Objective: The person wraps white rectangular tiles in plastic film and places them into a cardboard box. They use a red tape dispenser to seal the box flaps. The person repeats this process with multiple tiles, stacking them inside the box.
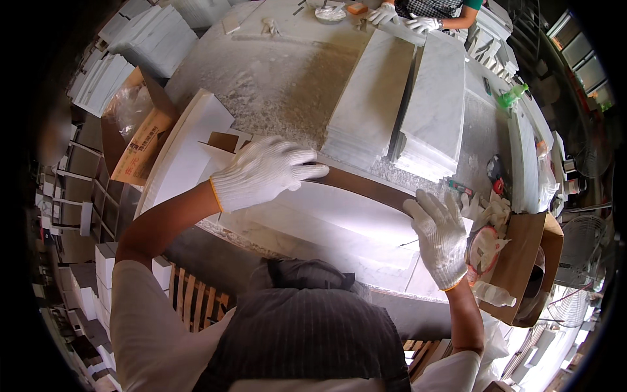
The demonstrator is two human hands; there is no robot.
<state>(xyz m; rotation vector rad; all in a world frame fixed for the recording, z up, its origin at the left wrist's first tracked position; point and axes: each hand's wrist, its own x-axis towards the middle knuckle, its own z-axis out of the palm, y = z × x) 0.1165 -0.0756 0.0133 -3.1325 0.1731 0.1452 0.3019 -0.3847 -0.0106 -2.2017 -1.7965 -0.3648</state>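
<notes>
My left hand [268, 171], in a white knitted glove, is bent over the left end of a long brown strip [362, 186], seemingly cardboard. Its fingers are closed together at the strip's edge; the thumb is hidden. At the strip's other end is my right hand [439, 240], gloved alike, with its fingers stretched out and the thumb near the strip. Between my hands and my body lies a pale marble slab [326, 209], brightly lit toward the right. A white carton [186, 147] with brown inner flaps stands beside my left hand.
Two stacks of long marble tiles [375, 85] [434, 98] stand beyond the strip. A co-worker's gloved hands [423, 24] are at the far edge. Open cardboard boxes stand at left [147, 140] and right [513, 274]. A clear bottle [494, 294] lies near my right wrist.
</notes>
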